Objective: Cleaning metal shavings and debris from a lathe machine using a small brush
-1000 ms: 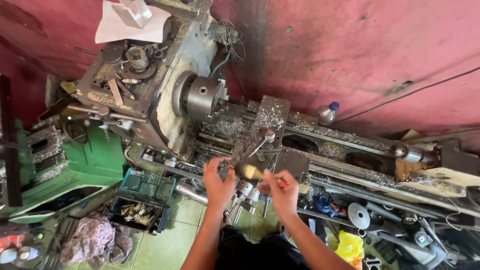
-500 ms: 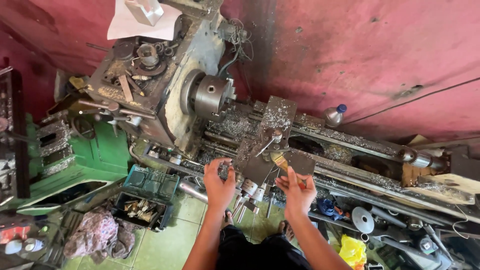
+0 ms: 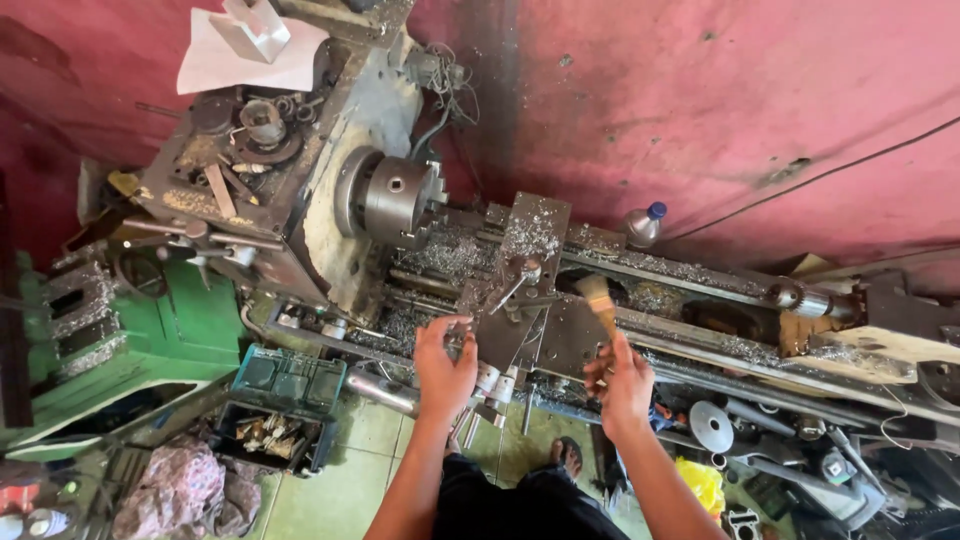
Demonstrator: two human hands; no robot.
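Observation:
I look down on an old metal lathe point(image 3: 330, 230) with its round chuck point(image 3: 395, 200) and a bed strewn with metal chips. My left hand point(image 3: 445, 365) rests on the carriage point(image 3: 520, 300), fingers curled around a handwheel at its front. My right hand point(image 3: 622, 378) grips a small paintbrush point(image 3: 598, 300) by the handle, bristles up, over the carriage's right side. A tool post with a lever point(image 3: 522, 272) stands between the two hands.
A plastic bottle with a blue cap point(image 3: 643, 225) stands on the bed by the red wall. An open green toolbox point(image 3: 280, 405) sits on the floor to the left. Tools, discs and a yellow rag point(image 3: 700, 485) crowd the right. A cloth heap point(image 3: 190, 495) lies lower left.
My right hand has lifted the paintbrush and shifted right, off the carriage's middle. The left hand stays on the carriage front.

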